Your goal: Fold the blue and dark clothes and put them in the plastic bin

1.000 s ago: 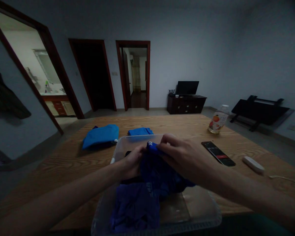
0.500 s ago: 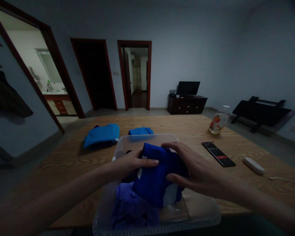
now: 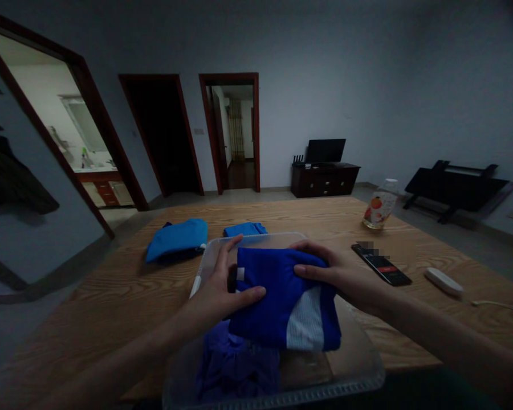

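Observation:
A folded bright-blue garment [image 3: 273,296] with a grey-white patch and a small white tag is held above a clear plastic bin [image 3: 354,364]. My left hand [image 3: 222,285] grips its left side, thumb across the front and the other fingers around the edge. At the upper right, my right hand [image 3: 325,267] has its thumb on top of the fabric and its fingers behind it. Beneath, a crumpled purple cloth [image 3: 239,370] lies in the left part of the bin. The garment hides some of the bin's inside.
On the wooden table, a light-blue pouch-like cloth item [image 3: 177,239] and a folded blue cloth [image 3: 244,229] lie beyond the bin. To the right are a bottle [image 3: 378,208], a phone [image 3: 382,265], a white oblong case [image 3: 443,282] and a short cord [image 3: 496,305].
The blue garment has been turned flatter and wider, showing more of its grey-white patch. My left hand has shifted left with its fingers more spread; the right thumb has moved up onto the fabric.

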The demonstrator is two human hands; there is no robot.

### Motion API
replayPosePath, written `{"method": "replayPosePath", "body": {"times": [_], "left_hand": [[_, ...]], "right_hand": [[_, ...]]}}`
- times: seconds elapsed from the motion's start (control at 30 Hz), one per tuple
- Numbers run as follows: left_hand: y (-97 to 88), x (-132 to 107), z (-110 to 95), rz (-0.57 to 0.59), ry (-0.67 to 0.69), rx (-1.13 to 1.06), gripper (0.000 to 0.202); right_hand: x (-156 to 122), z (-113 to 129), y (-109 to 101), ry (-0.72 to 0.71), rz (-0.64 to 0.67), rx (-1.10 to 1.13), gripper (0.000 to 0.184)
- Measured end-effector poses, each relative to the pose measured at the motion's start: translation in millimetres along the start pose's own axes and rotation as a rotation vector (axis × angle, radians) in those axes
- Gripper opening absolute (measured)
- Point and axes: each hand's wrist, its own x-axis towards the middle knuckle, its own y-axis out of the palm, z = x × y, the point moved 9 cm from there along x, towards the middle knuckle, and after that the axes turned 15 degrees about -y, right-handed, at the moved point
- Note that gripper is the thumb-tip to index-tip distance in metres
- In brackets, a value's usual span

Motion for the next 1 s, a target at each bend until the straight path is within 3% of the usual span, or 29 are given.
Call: {"method": "replayPosePath", "body": {"times": [0.07,0.17,0.27,0.37,0.43,0.53,0.7,0.9,1.0], "left_hand": [[4.1,-1,9,0.047,0.013,-0.032,0.141],[11.9,-5,17,0.127,0.032,-0.077,0.146],[21.0,-12,17,0.208,0.019,-0.08,0.129],[28.8,-18,17,0.269,-0.052,-0.052,0.09],[25.3,-19,15,0.207,-0.058,-0.003,0.073],[18.5,-20,7,0.071,0.052,0.148,0.066],[18.8,-35,-3,-0.104,0.234,0.528,0.069],[24.0,-47,-15,-0.178,0.466,0.844,0.079],[28.0,-39,-13,-0.089,0.4,0.939,0.097]], "right_hand": [[-1,-4,-2,0.037,-0.076,0.079,0.047],[-4,-14,-3,0.136,-0.14,0.185,0.05],[-9,-19,-3,0.182,-0.142,0.22,0.051],[-15,-17,-3,0.17,-0.082,0.183,0.061],[-19,-14,0,0.151,0.0,0.142,0.076],[-25,-14,9,0.149,0.136,0.084,0.095],[-27,-16,10,0.126,0.229,-0.003,0.081],[-29,-15,12,0.198,0.284,-0.031,0.085],[-33,-12,16,0.215,0.383,-0.187,0.083]]}}
